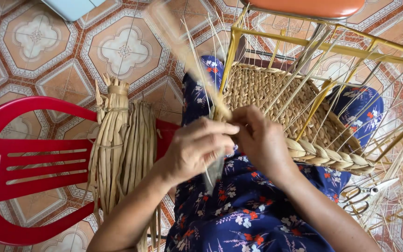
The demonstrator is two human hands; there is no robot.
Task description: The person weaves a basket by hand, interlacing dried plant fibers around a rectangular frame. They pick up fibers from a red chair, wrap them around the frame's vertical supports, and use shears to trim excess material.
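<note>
A half-woven straw basket (pixel 276 100) on a yellow metal frame (pixel 304 42) rests on my lap, which is covered by blue flowered cloth. My left hand (pixel 197 147) pinches a long pale straw strand (pixel 176 39) that runs up and away, blurred by motion. My right hand (pixel 260 137) grips the basket's near corner and the same strand where it meets the frame's upright. Both hands touch each other at the fingertips. Many thin loose strands stick out from the weave.
A bundle of dried straw (pixel 120 149) lies across a red plastic chair (pixel 29 163) on my left. Scissors (pixel 364 193) lie on the patterned tile floor at the right among loose strands. An orange seat (pixel 309 7) stands at the top.
</note>
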